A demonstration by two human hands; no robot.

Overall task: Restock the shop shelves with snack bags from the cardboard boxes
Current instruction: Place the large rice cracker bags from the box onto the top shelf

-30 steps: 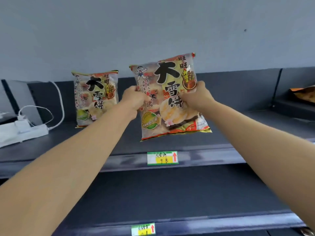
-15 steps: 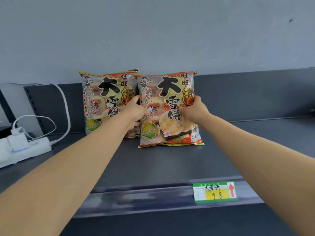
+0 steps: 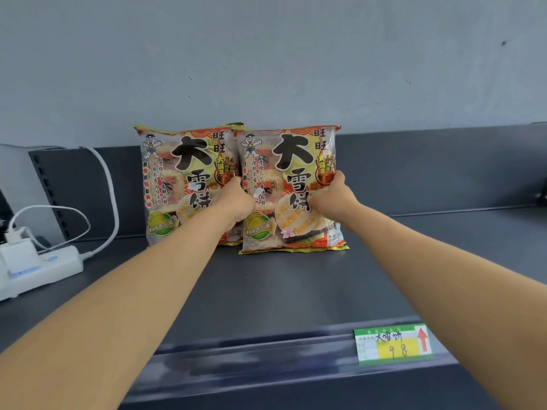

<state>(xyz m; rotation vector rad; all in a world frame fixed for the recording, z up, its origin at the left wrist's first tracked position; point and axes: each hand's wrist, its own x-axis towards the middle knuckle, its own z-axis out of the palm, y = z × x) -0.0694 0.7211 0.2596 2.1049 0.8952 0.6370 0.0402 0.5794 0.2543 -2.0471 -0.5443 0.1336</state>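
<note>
Two identical rice-cracker snack bags stand upright side by side at the back of the dark shelf (image 3: 296,294). The right bag (image 3: 288,161) has its bottom edge on the shelf and slightly overlaps the left bag (image 3: 180,173). My left hand (image 3: 236,202) grips the right bag's left edge. My right hand (image 3: 333,199) grips its right edge at mid height. Both arms reach straight forward. No cardboard box is in view.
A white power strip (image 3: 38,266) with a plugged charger and white cables (image 3: 108,184) lies at the shelf's left end. A green and yellow price tag (image 3: 393,344) is clipped to the shelf's front rail. A grey wall rises behind.
The bag I hold came down from the air onto the shelf next to the first bag. My view moved closer and the bags now look larger.
</note>
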